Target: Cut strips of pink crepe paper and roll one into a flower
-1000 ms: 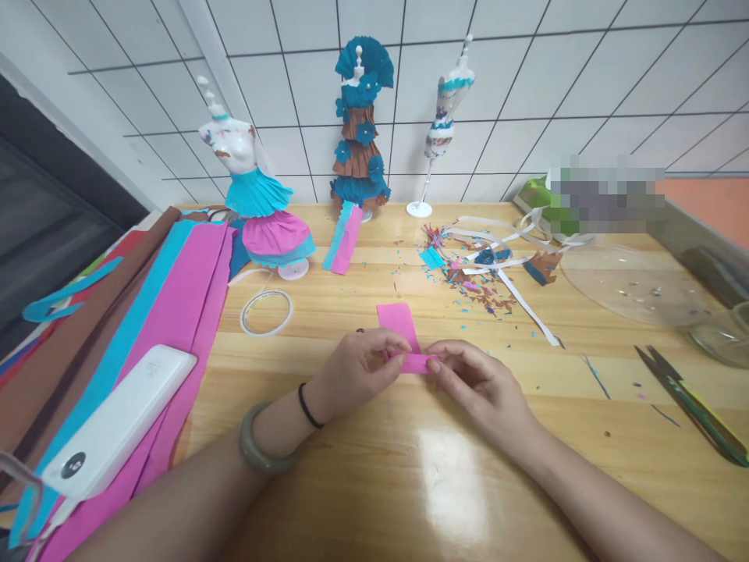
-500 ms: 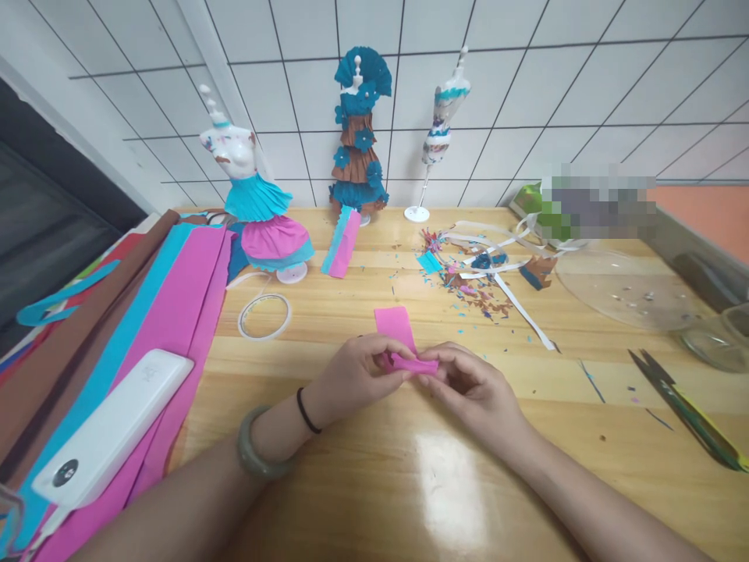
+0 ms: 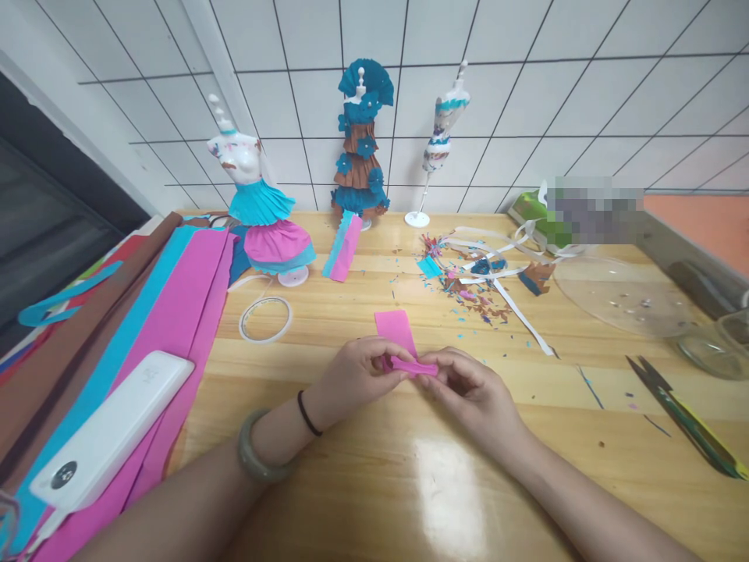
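Note:
A strip of pink crepe paper lies over the middle of the table, its near end folded into a narrow band. My left hand pinches the left part of that folded end between thumb and fingers. At the band's right end, my right hand pinches it too, thumb below and fingertips above. Some of the fold is hidden behind the fingers. Beyond the hands, a small pleated piece of pink and blue crepe paper leans by the base of a dressed mini mannequin.
Left, a white power bank rests on long crepe paper sheets. A tape roll lies near a mannequin in a tiered skirt. A bare mannequin stands behind paper scraps. Scissors and a glass jar are right.
The folded end of the pink paper looks slightly flatter and straighter between my fingers. Both hands keep nearly the same place; the view has tilted up a little.

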Action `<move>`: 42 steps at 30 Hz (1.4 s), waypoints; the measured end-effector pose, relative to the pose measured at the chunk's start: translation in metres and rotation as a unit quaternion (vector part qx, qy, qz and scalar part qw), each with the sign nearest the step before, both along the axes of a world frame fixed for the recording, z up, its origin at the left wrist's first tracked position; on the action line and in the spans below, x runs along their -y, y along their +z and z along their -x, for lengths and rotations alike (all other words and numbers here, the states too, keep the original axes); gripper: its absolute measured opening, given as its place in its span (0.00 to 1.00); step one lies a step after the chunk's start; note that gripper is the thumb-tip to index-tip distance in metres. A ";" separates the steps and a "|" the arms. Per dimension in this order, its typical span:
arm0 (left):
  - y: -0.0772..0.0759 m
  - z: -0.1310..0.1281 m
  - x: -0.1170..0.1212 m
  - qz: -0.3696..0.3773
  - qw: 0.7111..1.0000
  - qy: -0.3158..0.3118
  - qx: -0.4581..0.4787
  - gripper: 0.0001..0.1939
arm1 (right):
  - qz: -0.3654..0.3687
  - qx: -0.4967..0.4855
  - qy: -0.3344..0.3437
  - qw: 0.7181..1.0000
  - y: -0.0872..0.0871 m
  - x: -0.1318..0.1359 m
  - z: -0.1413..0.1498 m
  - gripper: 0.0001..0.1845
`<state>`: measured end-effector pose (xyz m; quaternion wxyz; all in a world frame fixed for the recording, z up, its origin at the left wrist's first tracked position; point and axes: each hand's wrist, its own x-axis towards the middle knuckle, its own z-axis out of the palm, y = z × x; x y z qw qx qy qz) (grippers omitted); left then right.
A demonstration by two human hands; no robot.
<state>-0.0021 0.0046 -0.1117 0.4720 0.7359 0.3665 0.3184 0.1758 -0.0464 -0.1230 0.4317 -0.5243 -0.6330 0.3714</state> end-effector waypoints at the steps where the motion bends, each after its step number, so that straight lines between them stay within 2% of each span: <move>1: -0.001 0.000 0.000 0.001 1.000 0.000 0.002 0.06 | 0.000 0.001 0.000 1.000 0.000 0.000 0.000 0.09; 9: -0.002 0.000 0.000 -0.023 1.000 0.008 -0.003 0.07 | 0.009 0.000 0.003 1.000 0.000 0.000 -0.002 0.10; 15: -0.001 0.000 -0.001 -0.010 1.000 0.004 0.000 0.06 | 0.005 0.007 -0.003 1.000 -0.003 -0.001 -0.002 0.10; 25: 0.001 0.000 -0.001 -0.035 0.999 0.024 -0.003 0.06 | -0.007 0.029 -0.002 1.000 0.003 -0.001 -0.001 0.11; 36: 0.005 0.001 -0.003 -0.041 0.999 0.011 -0.017 0.05 | 0.018 0.034 0.011 0.999 0.007 0.000 -0.002 0.11; 42: 0.006 0.001 -0.004 -0.083 0.996 -0.019 -0.024 0.06 | -0.001 0.059 0.016 0.998 0.007 -0.001 -0.001 0.10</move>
